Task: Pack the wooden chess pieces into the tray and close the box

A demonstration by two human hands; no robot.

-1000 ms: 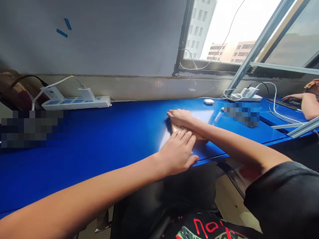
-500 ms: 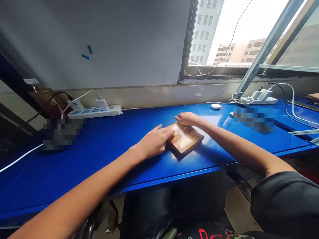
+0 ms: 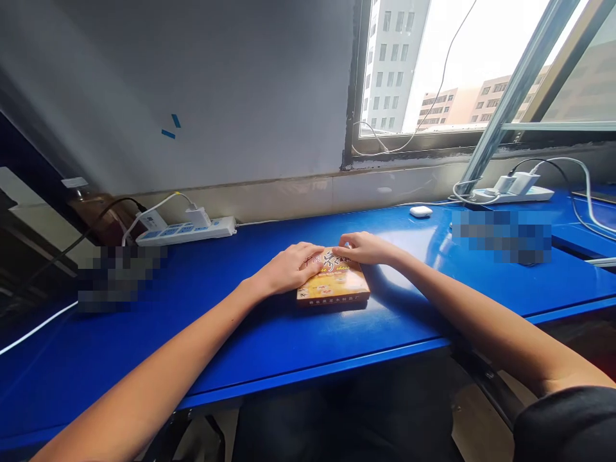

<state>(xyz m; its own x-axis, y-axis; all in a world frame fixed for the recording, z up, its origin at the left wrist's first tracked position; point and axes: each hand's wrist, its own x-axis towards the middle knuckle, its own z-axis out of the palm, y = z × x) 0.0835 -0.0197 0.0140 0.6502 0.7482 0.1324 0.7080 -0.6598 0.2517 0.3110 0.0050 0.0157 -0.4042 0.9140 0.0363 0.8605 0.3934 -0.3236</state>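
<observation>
A flat yellow-brown Chinese chess box [image 3: 334,285] lies on the blue table, its printed front edge facing me. My left hand [image 3: 292,266] grips its left side, with the thumb over the lid and the fingers along the far left corner. At the far right corner, my right hand [image 3: 366,248] holds the box with bent fingers, the thumb on top. The fingertips behind the box are partly hidden.
On the blue table [image 3: 231,346], a white power strip [image 3: 219,228] with plugs stands at the back left. A white earbud case [image 3: 420,212] sits at the back right, near another power strip [image 3: 534,194]. Two blurred-out items lie at the sides.
The box has turned so its front edge faces me squarely, and it now lies flat on the table. My right hand has shifted from its far edge to the right corner.
</observation>
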